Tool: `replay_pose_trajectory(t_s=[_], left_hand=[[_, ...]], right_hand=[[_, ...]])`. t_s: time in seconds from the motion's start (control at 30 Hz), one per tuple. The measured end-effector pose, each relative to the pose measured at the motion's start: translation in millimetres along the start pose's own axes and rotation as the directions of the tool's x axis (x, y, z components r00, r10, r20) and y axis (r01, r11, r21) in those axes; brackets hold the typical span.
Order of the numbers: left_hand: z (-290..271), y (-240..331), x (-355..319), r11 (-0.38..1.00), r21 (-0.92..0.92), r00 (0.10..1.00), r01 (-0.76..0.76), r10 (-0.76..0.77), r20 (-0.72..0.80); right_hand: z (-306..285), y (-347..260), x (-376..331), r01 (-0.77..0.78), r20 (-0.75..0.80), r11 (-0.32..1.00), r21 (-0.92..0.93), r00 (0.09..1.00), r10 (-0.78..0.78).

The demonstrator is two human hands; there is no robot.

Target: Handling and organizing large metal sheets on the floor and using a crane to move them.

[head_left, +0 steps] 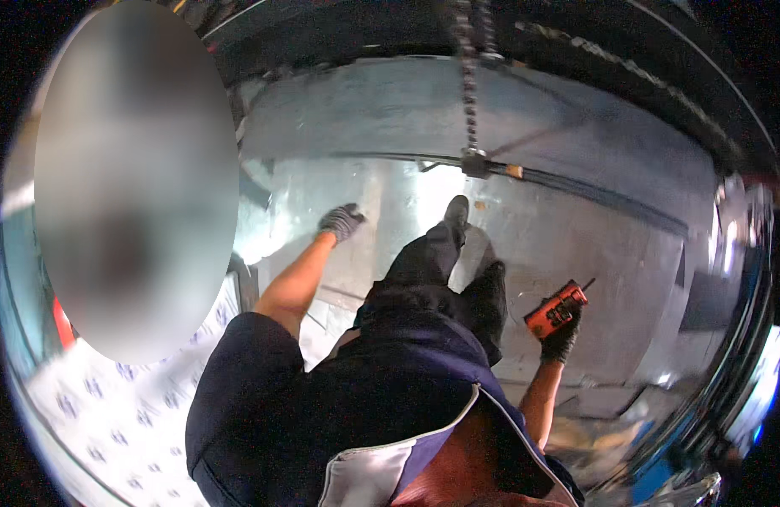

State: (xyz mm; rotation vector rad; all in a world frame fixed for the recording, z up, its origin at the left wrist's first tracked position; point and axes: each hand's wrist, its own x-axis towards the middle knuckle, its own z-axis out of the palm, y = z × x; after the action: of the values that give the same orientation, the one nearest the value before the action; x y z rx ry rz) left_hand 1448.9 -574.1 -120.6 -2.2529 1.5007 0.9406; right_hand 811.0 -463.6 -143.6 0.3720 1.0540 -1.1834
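In my right hand (561,340), which wears a dark glove, is an orange handheld remote control (556,311) with black buttons and a thin black antenna. The hand wraps around its lower part, out to my right. My left hand (342,222), in a grey striped glove, is held out ahead on the left, its fingers loosely bent and slightly apart, with nothing seen in them. Farther ahead a chain (469,93) hangs down to a dark fitting (473,162) at a long dark bar (567,184) running crosswise.
Under my shoes lies a grey floor (601,262) with bright reflections. White sheeting (111,414) with dark printed marks covers a surface on the left, beside a large blurred-out patch. Dark machinery (643,59) spans the far side. Several blurred items (605,435) lie at the lower right.
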Motion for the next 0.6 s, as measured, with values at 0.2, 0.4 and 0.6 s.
replay_pose_trajectory(t_s=[0.2,0.4,0.6], left_hand=[[35,-65,-67,0.897,-0.404,0.899,0.177,-0.314,-0.304],[238,-75,-222,0.798,-0.434,0.9,-0.418,0.297,-0.32],[253,30,-314,0.515,-0.709,0.866,0.481,-0.154,0.475]], right_hand=[[2,-66,-9,0.017,0.095,0.985,-0.174,0.995,0.0],[-5,-88,-43,-0.048,0.214,0.955,-0.292,0.97,0.114],[-14,-69,-69,0.005,0.199,0.926,-0.378,0.977,0.076]])
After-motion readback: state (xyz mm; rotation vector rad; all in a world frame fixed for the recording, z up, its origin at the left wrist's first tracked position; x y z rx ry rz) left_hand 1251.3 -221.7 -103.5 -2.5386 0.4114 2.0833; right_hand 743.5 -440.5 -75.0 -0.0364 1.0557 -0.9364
